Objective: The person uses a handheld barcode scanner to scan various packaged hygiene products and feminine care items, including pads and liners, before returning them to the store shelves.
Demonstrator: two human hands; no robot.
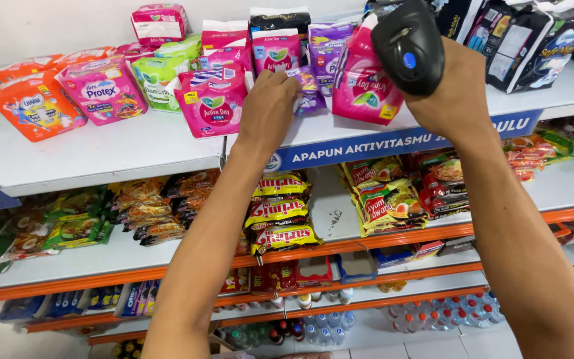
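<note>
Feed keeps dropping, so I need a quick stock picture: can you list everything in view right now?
Soft pink plastic packs: several, top shelf centre and left.
Orange plastic pack: one, top shelf far left.
Small purple plastic packet: one, at the left hand's fingertips.
Black-and-white plastic packs: several, top shelf right.
Yellow noodle packets: a stack, second shelf centre.
White metal shelves with orange edges: several tiers.
Clear plastic bottles: many, lowest shelf.
Black handheld scanner: one, in the right hand.
Left hand: reaching to the purple packet.
Right hand: gripping the scanner.
</note>
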